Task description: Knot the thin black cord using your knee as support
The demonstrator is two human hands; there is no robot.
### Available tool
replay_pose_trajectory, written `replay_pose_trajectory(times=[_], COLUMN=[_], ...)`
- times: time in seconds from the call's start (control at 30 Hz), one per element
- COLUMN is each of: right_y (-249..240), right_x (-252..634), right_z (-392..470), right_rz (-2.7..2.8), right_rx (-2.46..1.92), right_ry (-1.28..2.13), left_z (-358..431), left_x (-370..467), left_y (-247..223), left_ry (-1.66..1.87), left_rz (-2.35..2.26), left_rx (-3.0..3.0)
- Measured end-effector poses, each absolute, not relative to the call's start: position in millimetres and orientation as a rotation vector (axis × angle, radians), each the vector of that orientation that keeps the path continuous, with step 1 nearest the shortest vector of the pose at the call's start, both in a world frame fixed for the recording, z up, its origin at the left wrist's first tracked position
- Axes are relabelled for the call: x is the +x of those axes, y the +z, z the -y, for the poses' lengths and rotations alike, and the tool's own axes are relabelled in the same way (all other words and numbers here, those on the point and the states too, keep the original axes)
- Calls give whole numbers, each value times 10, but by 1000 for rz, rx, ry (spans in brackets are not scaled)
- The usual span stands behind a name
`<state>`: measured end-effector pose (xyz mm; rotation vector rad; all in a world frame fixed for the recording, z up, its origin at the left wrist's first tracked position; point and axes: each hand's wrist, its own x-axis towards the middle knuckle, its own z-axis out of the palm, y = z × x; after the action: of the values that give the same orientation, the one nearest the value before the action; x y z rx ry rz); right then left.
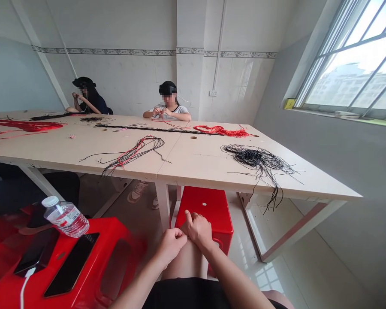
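Observation:
My left hand point(173, 243) rests over my bare knee, with thumb and forefinger pinched together. Right beside it is my right hand point(199, 229), its fingers curled down over the knee and its thumb raised. A thin dark line shows between the two hands, too small to name. What the fingers hold, if anything, is hidden. Just beyond the hands stands a red plastic stool point(209, 206), partly under the table. On the table ahead lie a bundle of black and red cords point(133, 152) and a tangled heap of black cords point(254, 158), whose ends hang over the edge.
Left of me, a red stool point(116, 231) carries a water bottle point(67, 219), a phone point(72, 266) and a black box with a white cable point(38, 253). Red cords point(223, 130) lie farther back on the long table point(193, 169). Two people sit across, hands raised.

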<state>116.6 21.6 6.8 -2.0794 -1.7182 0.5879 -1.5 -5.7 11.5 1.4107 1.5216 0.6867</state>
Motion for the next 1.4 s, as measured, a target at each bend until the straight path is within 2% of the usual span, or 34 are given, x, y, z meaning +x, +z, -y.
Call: replay_pose_trajectory(times=[1.4], right_y=[-22], right_x=[1368], right_z=[-207], right_rz=[1685], right_rx=[-2057], right_ry=[616], left_z=[35], left_x=[37], left_y=[37], left_ry=[625], left_rz=[-1398], left_rx=[1329])
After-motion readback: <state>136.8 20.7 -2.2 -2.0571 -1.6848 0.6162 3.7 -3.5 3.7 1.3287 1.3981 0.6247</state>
